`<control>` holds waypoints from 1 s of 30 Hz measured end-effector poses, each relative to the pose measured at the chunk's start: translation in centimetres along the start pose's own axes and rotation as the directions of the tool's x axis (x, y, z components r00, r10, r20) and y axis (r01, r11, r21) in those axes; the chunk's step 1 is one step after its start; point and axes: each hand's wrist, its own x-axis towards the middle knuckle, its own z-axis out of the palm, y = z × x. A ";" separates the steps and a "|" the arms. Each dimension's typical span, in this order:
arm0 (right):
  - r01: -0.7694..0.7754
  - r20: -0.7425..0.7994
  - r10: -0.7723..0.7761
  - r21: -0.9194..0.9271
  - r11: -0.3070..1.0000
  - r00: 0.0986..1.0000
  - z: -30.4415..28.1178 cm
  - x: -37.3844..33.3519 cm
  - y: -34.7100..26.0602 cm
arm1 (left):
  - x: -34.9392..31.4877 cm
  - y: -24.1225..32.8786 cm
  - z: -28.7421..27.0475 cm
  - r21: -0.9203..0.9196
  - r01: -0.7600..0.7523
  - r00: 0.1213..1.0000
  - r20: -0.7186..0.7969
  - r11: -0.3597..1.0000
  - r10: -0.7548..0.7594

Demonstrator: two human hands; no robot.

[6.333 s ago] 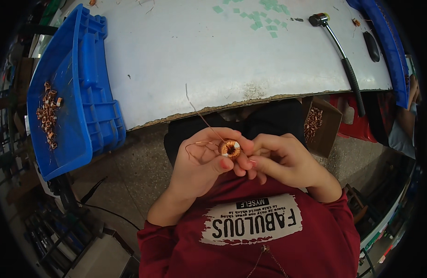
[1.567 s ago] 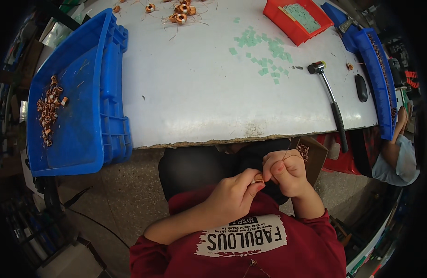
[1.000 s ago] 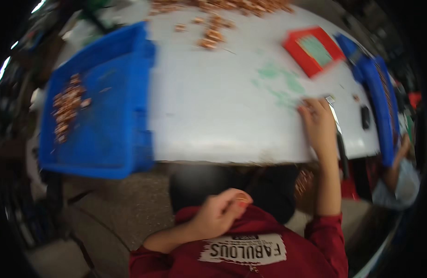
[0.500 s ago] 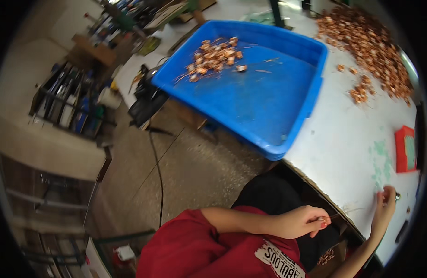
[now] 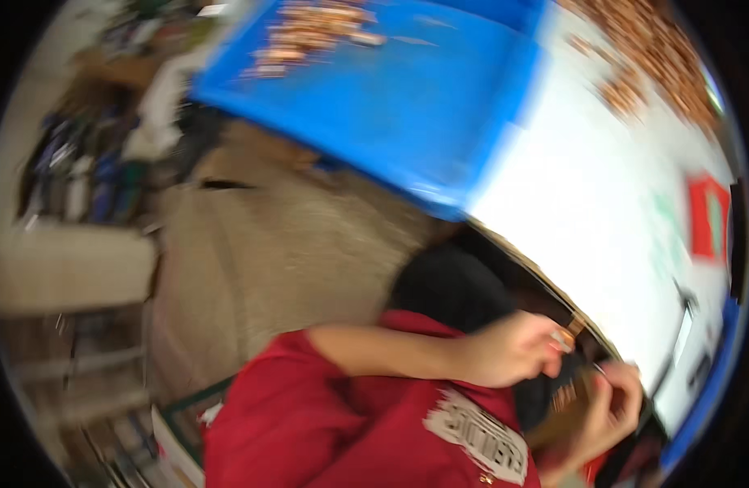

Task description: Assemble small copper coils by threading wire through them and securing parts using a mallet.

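Observation:
My left hand (image 5: pixel 512 351) is closed, thumb and fingers pinching a small copper-coloured coil (image 5: pixel 563 340) at the table's near edge. To its right, my right hand (image 5: pixel 614 400) is raised with bent fingers, thumb and forefinger close together; a tiny dark thing shows at their tips, too blurred to name. A short gap separates the two hands. Above them, a blue plastic tub (image 5: pixel 472 163) holds a heap of copper coils (image 5: pixel 313 32). More copper coils (image 5: pixel 634 45) lie piled on the white table (image 5: pixel 553 203), with a smaller cluster (image 5: pixel 622 91) beside the pile.
A red box (image 5: pixel 707 218) stands at the table's right side, near green smudges on the tabletop. A thin metal tool (image 5: pixel 683 329) lies nearer. Below the table edge is a dark opening. At left are a shelf of bottles (image 5: pixel 82 179) and the floor (image 5: pixel 293 244).
My right hand has come away from the tabletop, down and left toward my left hand. The whole view has shifted, so the tub and table appear higher; my left hand still pinches the coil.

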 end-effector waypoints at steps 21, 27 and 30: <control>0.204 0.321 -0.109 -0.281 0.938 0.941 1.7 0.6 1.1 | 1.4 0.7 0.3 0.064 0.262 0.965 0.008 0.963 -0.263; 0.282 0.319 -0.170 -0.347 0.894 0.933 2.1 0.6 1.1 | 1.3 0.6 0.1 0.152 0.241 0.969 0.018 0.959 -0.247; 0.324 0.316 -0.206 -0.388 0.863 0.926 2.3 0.4 1.0 | 1.4 0.7 0.2 0.213 0.215 0.974 0.019 0.953 -0.224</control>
